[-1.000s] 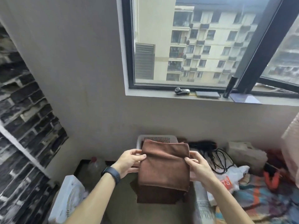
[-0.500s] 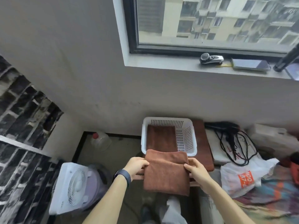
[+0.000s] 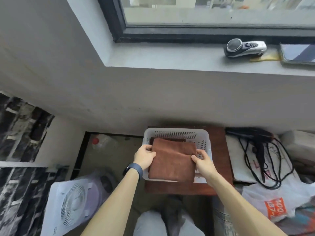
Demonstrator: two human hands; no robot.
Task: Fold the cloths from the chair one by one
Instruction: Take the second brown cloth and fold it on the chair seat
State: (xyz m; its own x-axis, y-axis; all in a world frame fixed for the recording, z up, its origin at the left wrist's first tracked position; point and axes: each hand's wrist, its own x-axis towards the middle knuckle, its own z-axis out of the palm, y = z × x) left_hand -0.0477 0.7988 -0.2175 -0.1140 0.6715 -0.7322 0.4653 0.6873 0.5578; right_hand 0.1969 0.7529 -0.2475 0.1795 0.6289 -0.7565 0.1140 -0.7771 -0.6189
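We hold the folded brown cloth (image 3: 172,160) over the white basket (image 3: 177,131). Our left hand (image 3: 144,156) and right hand (image 3: 202,160) each have the grip clamped on a side edge. Its near edge lies across the basket's near rim, so we judge it best to slide it farther in, keep it level and set it square on the lower cloth (image 3: 167,139). The basket walls leave little room beside our fingers. The wooden tabletop (image 3: 219,150) shows bare on the right, with the hair dryer (image 3: 255,138) beyond.
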